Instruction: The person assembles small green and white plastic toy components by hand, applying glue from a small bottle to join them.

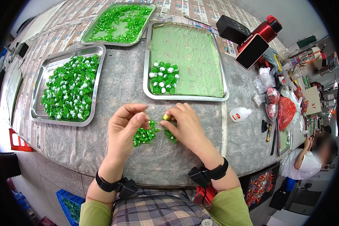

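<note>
My left hand (125, 127) is raised over the grey-covered table, with thumb and fingertips drawn together; what they hold, if anything, is too small to make out. Across from it, my right hand (185, 126) pinches a small yellow piece (166, 117) between thumb and forefinger. A loose heap of small glossy green pieces (144, 136) lies beside my left hand, and a few more green pieces (171, 136) show under my right fingers. Beyond my hands, a metal tray with a green lining (192, 56) holds a cluster of green-and-white pieces (164, 78) in its near left corner.
Left stands a metal tray (39, 113) heaped with green-and-white pieces; behind is another tray (118, 30) of green pieces. To the right are a white bottle (240, 114), a phone (252, 51), a red flask (265, 30), a black box (231, 28) and plastic bags (286, 113). Another person (303, 160) sits far right.
</note>
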